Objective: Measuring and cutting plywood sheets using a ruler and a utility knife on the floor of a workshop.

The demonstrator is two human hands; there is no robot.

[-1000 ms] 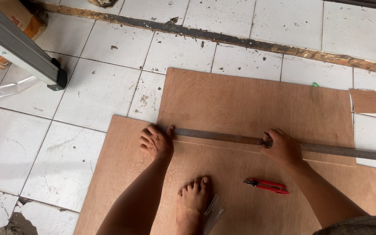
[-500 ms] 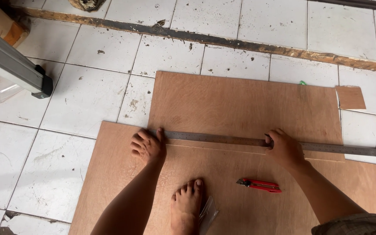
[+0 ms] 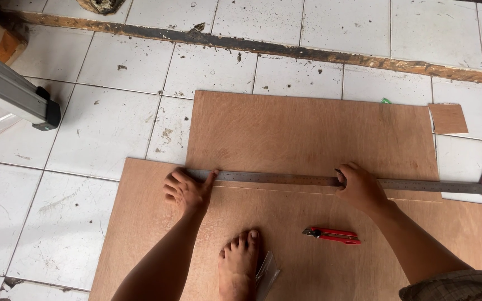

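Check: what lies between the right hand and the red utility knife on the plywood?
Nothing. In the head view, only bare plywood sheet separates the right hand, which rests on the steel ruler, from the red utility knife lying nearer the person.

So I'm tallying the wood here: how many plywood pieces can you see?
3: a large sheet under the foot, a smaller sheet lying on it beyond the ruler, and a small offcut on the tiles at right. More may lie outside the view.

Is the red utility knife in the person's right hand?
No. The red utility knife lies on the plywood sheet, apart from the right hand, which presses the metal ruler.
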